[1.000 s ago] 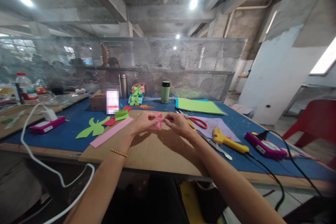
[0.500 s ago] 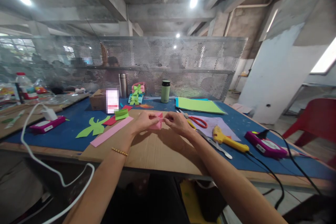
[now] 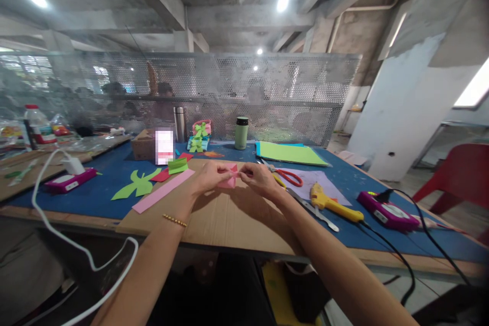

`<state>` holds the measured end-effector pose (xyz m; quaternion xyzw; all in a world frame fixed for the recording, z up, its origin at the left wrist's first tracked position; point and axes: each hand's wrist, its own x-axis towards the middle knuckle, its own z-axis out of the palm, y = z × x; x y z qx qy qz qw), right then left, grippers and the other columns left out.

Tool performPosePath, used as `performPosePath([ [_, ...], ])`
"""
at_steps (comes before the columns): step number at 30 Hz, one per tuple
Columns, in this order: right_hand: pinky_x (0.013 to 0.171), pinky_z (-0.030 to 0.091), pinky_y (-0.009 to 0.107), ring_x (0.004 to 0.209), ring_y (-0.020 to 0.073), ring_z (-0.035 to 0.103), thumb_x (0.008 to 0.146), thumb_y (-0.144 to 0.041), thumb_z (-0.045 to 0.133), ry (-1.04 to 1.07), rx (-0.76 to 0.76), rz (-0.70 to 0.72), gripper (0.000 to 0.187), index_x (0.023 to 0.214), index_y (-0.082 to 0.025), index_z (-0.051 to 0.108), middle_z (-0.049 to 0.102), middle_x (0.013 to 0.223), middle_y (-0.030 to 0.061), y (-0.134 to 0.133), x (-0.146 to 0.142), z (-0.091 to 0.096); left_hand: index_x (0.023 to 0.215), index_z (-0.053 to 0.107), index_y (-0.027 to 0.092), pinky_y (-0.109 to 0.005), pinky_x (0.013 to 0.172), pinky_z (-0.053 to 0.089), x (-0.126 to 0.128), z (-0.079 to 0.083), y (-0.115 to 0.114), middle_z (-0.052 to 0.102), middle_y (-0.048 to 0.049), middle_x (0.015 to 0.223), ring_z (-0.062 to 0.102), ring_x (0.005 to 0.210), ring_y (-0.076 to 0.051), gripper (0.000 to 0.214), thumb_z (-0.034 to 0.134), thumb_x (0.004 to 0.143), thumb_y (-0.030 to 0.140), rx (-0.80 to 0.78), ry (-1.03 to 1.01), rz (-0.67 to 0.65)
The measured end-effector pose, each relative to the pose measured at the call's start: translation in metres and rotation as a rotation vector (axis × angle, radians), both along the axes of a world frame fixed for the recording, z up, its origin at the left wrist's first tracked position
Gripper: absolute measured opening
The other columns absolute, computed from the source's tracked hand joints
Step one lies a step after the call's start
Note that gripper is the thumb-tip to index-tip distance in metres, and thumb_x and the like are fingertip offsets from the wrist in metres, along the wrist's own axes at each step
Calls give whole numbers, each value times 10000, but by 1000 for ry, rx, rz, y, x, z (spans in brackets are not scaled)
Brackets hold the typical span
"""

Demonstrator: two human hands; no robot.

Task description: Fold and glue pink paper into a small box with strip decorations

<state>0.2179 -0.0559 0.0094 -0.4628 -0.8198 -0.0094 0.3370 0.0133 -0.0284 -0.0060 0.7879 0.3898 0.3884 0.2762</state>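
Note:
Between my hands is a small piece of folded pink paper [image 3: 230, 182], held just above the cardboard sheet [image 3: 225, 219]. My left hand [image 3: 211, 177] pinches its left side, fingers closed. On the right edge, the fingertips of my right hand [image 3: 256, 178] are pressed together on the same paper. My fingers hide part of the folds. Left of my left hand lies a flat pink paper strip [image 3: 163, 191]. Beyond it are a green paper cutout [image 3: 138, 184] and a folded green paper piece [image 3: 178, 165] on red paper.
Right of my hands lie red-handled scissors [image 3: 290, 177], a metal blade tool [image 3: 313, 211] and a yellow glue gun [image 3: 334, 204] with a cord. Purple power strips [image 3: 387, 210] sit at both sides. Green paper sheets [image 3: 292, 154], a green bottle [image 3: 241, 133] and a steel flask [image 3: 180, 125] stand farther back.

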Motion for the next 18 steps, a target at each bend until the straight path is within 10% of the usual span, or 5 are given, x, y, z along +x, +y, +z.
performPosePath([
  [9, 664, 336, 284, 732, 167, 567, 882, -207, 600, -77, 140, -30, 113, 836, -186, 700, 702, 810, 54, -8, 2, 5, 781, 774, 141, -262, 617, 352, 0, 7, -5, 644, -10, 675, 536, 674, -159, 348, 634, 784, 459, 108, 74, 118],
  [14, 831, 352, 380, 936, 238, 558, 947, -239, 547, -29, 587, -103, 146, 894, -188, 674, 686, 997, 99, -21, 1, 13, 750, 770, 133, -271, 637, 397, 1, 12, -6, 678, -26, 684, 565, 676, -164, 261, 635, 745, 356, 139, -240, 318],
  [18, 764, 390, 341, 758, 174, 568, 949, -229, 551, 166, 460, 17, 173, 806, -199, 644, 645, 817, 35, -15, -3, 10, 833, 761, 130, -254, 629, 426, 5, 13, -3, 701, -27, 725, 564, 644, -138, 275, 690, 709, 365, 72, -564, 310],
])
